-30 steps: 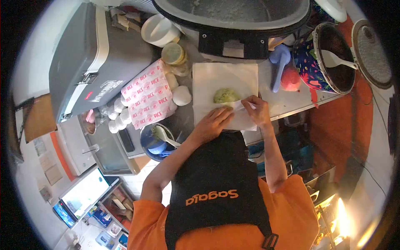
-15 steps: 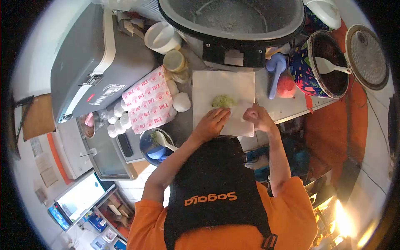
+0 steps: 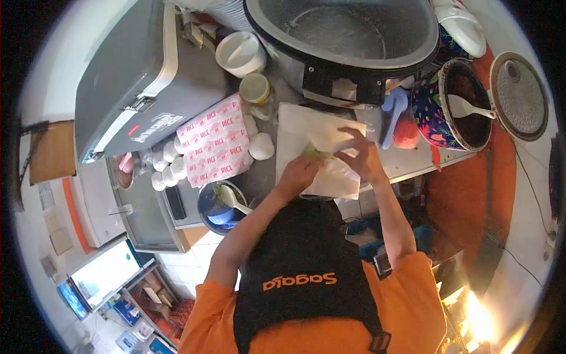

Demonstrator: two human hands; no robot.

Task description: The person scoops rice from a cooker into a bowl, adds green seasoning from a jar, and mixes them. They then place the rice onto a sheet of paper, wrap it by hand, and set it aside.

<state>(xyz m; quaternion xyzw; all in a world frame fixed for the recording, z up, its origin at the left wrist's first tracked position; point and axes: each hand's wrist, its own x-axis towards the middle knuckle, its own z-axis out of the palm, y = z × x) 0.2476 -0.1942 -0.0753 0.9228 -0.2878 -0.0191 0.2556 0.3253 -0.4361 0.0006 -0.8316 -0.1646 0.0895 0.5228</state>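
A stack of white paper sheets (image 3: 295, 125) lies on the counter in front of me, with a small clump of chopped green food (image 3: 317, 151) near its middle. My left hand (image 3: 299, 176) bends over the near edge of the paper, its fingers curled together against the clump; what they pinch is hidden. From the right, my right hand (image 3: 361, 156) reaches over the sheets, thumb and fingers apart, close to the green food. Beneath it the top sheet looks creased and partly raised.
A large rice cooker (image 3: 348, 68) stands behind the paper. To its right are a blue ladle (image 3: 394, 118) and a flowered pot (image 3: 429, 112) with a white spoon (image 3: 469, 107). At left lie RICE-printed wrappers (image 3: 213, 138), white balls (image 3: 261, 146), a dark bowl (image 3: 206, 206) and a cooler box (image 3: 138, 88).
My right hand has opened from a curl and moved up and left over the paper. My left hand's fingers have curled in at the clump. The paper has tilted and creased; the view has shifted.
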